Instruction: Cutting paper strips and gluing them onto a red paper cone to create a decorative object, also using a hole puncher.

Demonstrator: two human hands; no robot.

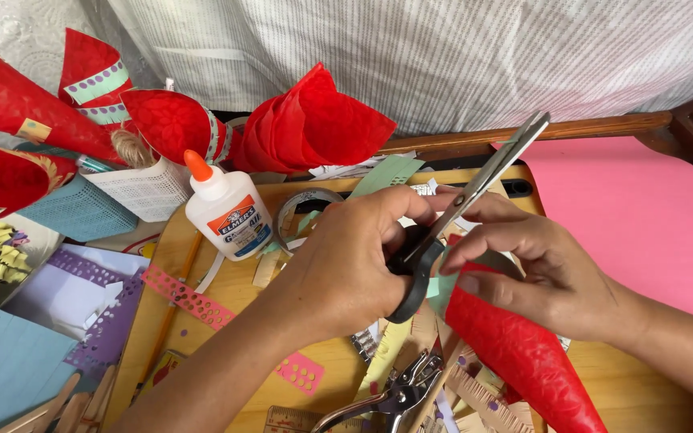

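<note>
Left hand (346, 265) fingers closed in the black scissors (459, 216) handles; right hand (535, 273) fingers pinch the red paper cone (523, 361) (light, crushable, best held near its rim)

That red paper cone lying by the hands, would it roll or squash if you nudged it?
The red cone looks like thin, textured paper, so it is probably very light and would likely crumple under a firm squeeze. Lying on its side on the wooden board, its tapered shape would probably make it roll in a curve. The right hand rests at its wide end.
</note>
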